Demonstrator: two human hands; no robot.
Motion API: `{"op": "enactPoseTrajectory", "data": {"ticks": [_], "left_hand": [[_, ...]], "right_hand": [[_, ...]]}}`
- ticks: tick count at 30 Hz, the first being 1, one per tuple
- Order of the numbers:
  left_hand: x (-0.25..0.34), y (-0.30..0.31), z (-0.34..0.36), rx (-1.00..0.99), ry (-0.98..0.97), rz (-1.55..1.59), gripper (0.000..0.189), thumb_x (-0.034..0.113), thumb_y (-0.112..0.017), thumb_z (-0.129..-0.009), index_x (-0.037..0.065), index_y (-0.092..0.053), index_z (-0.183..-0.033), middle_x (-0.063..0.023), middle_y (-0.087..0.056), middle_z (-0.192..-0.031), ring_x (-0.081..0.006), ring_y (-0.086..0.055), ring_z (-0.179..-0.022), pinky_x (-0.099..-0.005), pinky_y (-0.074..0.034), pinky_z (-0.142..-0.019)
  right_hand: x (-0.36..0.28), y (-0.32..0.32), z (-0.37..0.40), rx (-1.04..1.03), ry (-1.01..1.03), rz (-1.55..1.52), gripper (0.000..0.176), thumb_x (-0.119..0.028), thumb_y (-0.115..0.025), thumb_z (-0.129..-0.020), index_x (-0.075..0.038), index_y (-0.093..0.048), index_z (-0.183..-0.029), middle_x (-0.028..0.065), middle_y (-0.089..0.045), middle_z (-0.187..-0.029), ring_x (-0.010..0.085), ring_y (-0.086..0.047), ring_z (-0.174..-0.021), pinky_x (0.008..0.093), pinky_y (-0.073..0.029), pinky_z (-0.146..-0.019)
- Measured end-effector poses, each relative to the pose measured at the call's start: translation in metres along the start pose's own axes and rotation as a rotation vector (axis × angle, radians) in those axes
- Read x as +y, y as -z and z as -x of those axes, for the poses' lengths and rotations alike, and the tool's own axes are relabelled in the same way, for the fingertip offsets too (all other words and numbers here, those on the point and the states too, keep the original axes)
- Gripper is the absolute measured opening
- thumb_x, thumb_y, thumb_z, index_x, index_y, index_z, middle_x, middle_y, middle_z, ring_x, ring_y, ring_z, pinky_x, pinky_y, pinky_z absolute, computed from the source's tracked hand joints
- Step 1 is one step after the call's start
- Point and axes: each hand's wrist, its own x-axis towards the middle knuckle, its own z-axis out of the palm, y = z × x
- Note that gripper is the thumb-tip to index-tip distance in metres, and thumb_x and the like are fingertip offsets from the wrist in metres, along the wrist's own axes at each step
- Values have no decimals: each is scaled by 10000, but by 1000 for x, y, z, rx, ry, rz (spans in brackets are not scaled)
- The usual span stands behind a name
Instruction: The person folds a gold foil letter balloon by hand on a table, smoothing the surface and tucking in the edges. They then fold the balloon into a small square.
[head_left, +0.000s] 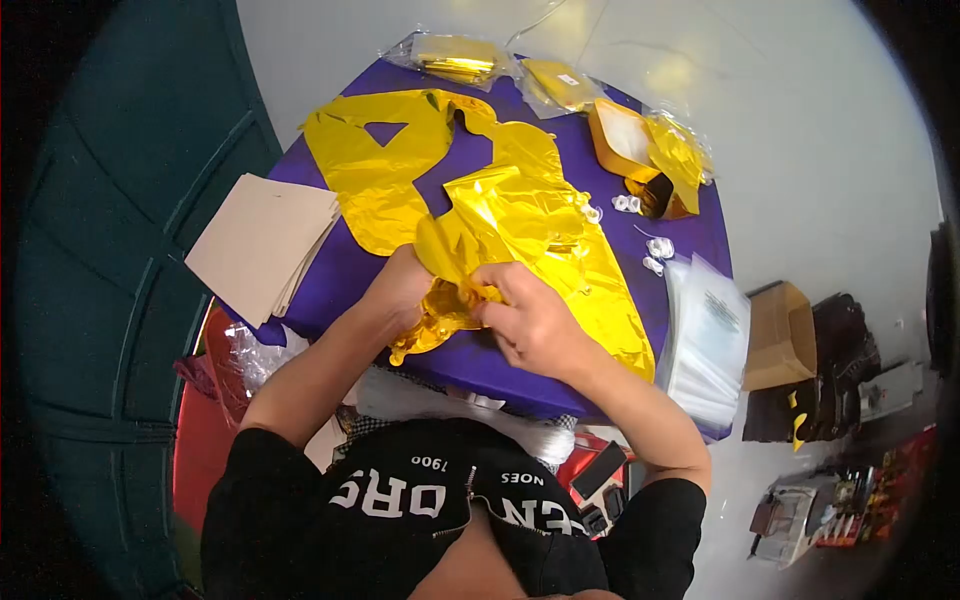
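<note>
Both hands work on a crumpled gold foil balloon (447,312) near the front of the table. My left hand (401,287) is closed around its left side, the fingers mostly hidden behind the foil. My right hand (530,318) pinches the foil from the right with thumb and bent fingers. Just beyond the hands, a shiny gold foil sheet (590,285) spreads out toward the right. Farther left lies a flat gold foil balloon (345,125) with a triangular opening.
Beige cardboard sheets (262,240) lie at the table's left edge; clear plastic bags (705,325) hang over the right edge. White ribbon rolls (655,250) sit nearby. A yellow box (620,140) and packaged gold foil (460,60) stand at the back of the purple-covered table (375,290).
</note>
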Motion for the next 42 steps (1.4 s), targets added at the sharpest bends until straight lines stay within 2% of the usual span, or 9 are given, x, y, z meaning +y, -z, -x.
{"op": "enactPoseTrajectory", "data": {"ticks": [5,11,19,20,24,28,31,35,42], "left_hand": [[1,-2,11,25,-3,14,343,147,-554,-956,-14,-548,-1259,-114,-634,-1190,-213,-651,-1038,-349,-538,-892],[-1,2,12,38,-28,9,330,140,-565,-954,-28,-561,-1238,-124,-648,-1155,-223,-672,-989,-355,-554,-860],[-2,0,15,35,-38,-40,335,132,-575,-951,-32,-562,-1243,-126,-653,-1149,-206,-677,-969,-344,-556,-856],[-2,-1,15,43,-30,-18,335,135,-571,-954,-33,-561,-1243,-125,-652,-1151,-206,-676,-973,-343,-555,-860],[0,-5,14,71,-13,19,334,148,-555,-966,-37,-560,-1243,-121,-649,-1160,-203,-669,-990,-339,-547,-876],[0,-4,16,54,-34,-3,337,160,-546,-972,-38,-560,-1245,-118,-645,-1169,-195,-662,-1010,-334,-539,-891],[0,-4,14,59,-2,55,338,153,-556,-967,-40,-559,-1244,-114,-645,-1170,-190,-661,-1011,-332,-537,-893],[-4,2,12,32,-21,40,340,142,-570,-958,-43,-559,-1243,-110,-643,-1174,-191,-659,-1013,-331,-531,-902],[-2,-2,14,-1,-41,-40,323,129,-566,-954,-40,-566,-1229,-104,-644,-1157,-188,-656,-997,-327,-531,-877]], "right_hand": [[50,40,24,256,-352,192,260,110,-581,-713,-8,-616,-942,163,-612,-941,355,-603,-868,376,-504,-745],[151,80,71,144,-908,297,273,-75,-626,-827,21,-651,-1081,232,-668,-958,375,-652,-882,412,-512,-785],[185,60,51,-227,-760,435,351,-228,-654,-830,-30,-631,-1119,234,-668,-975,397,-636,-901,464,-506,-792],[192,56,51,-248,-729,478,260,-243,-640,-837,-21,-649,-971,232,-668,-921,416,-629,-878,488,-503,-778],[205,58,54,119,-775,465,276,-246,-640,-858,13,-621,-768,256,-635,-777,438,-632,-781,500,-494,-718],[214,80,58,298,-910,544,253,-245,-640,-859,7,-663,-867,240,-660,-831,420,-647,-817,475,-502,-736],[209,89,60,197,-978,481,293,-253,-645,-847,19,-674,-952,248,-670,-866,405,-653,-852,466,-505,-772],[138,79,31,3,-881,867,549,-202,-744,-761,39,-534,-1207,242,-616,-1084,407,-605,-975,464,-500,-814],[22,6,22,29,18,290,364,-62,-730,-677,-31,-566,-1000,155,-612,-1014,331,-584,-863,422,-464,-733]]}}
